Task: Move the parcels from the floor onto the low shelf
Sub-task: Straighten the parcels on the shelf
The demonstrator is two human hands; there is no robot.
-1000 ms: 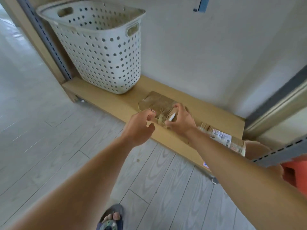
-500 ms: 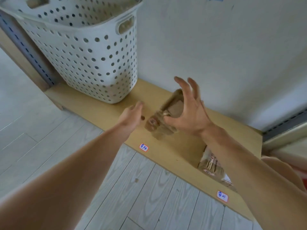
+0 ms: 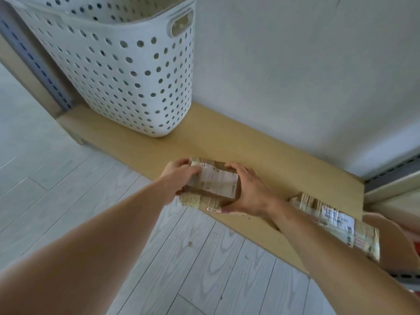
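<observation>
A brown taped parcel (image 3: pixel 214 186) with a white label on top sits at the front edge of the low wooden shelf (image 3: pixel 261 155), overhanging it slightly. My left hand (image 3: pixel 180 177) grips its left end and my right hand (image 3: pixel 246 189) grips its right end. A second taped parcel (image 3: pixel 336 220) with a white label lies further right on the shelf, partly hidden behind my right forearm.
A tall white perforated laundry basket (image 3: pixel 118 71) stands on the shelf's left part. The white wall runs behind the shelf. Grey metal rack uprights (image 3: pixel 34 64) flank the shelf. Pale wood-plank floor (image 3: pixel 68 189) lies in front. An orange object shows at the far right edge.
Half a second ago both hands were open above the parcel, which stood turned on the shelf. Now both hands grip its ends and it lies label-up at the shelf's front edge.
</observation>
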